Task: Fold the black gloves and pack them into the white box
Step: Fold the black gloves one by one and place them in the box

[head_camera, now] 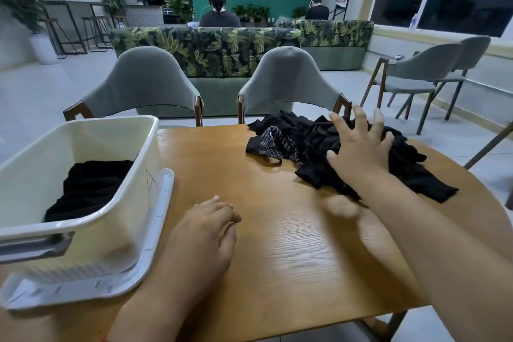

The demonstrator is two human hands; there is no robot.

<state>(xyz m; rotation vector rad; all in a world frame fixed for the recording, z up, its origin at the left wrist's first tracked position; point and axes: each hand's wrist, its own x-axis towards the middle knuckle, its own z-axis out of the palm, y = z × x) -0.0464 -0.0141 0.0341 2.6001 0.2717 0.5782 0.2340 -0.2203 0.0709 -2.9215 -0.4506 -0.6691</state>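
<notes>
- The right hand (358, 147) reaches forward with its fingers spread and straight, grasping nothing. It lies over the near side of the loose pile of black gloves (305, 136); whether the palm presses the cloth cannot be told.
- The pile spreads to the left of and beyond that hand, and some edges trail out to its right.
- The left hand (205, 230) rests on the wooden table (291, 244), fingers loosely curled and released, holding nothing, well apart from the pile.
- The white box (125, 203) stands just left of the left hand and sits on a pale lid (163, 203).
- Folded black gloves (88, 186) lie inside the box.
- Two grey chairs (144, 78) stand beyond both hands at the table's far edge.
</notes>
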